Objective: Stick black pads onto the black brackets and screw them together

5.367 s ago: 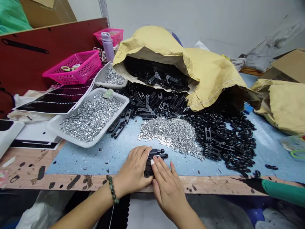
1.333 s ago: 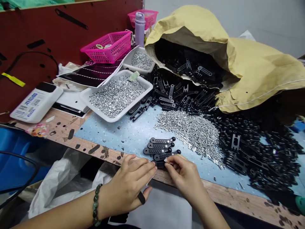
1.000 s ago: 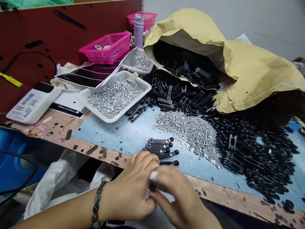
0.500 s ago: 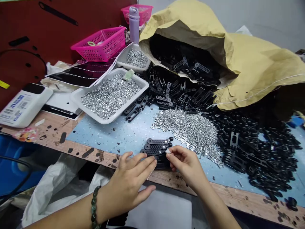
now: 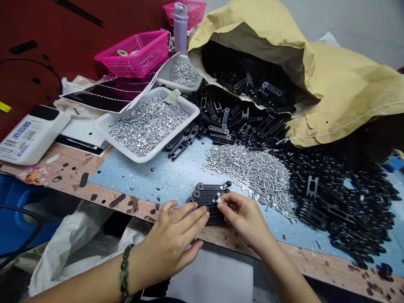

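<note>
A short row of flat black plastic arms (image 5: 211, 190) lies side by side on the blue mat near the table's front edge. My left hand (image 5: 172, 246), with a green bead bracelet on its wrist, rests at the edge, fingers stretched out, fingertips against the left ends of the arms. My right hand (image 5: 244, 219) is curled in a pinch over the nearest arms, thumb and forefinger closed on one of them. A pile of silver screws and nuts (image 5: 252, 172) lies just behind.
A white tray of silver nuts (image 5: 148, 124) stands at the left, with a smaller tray (image 5: 183, 73), pink baskets (image 5: 135, 52) and a purple bottle (image 5: 181, 21) behind. A yellow paper sack (image 5: 315, 80) spills black plastic parts (image 5: 341, 198) across the right.
My hands had come together below the table edge a second ago; now they are back at the row of arms, the right pinching one. The view has shifted slightly.
</note>
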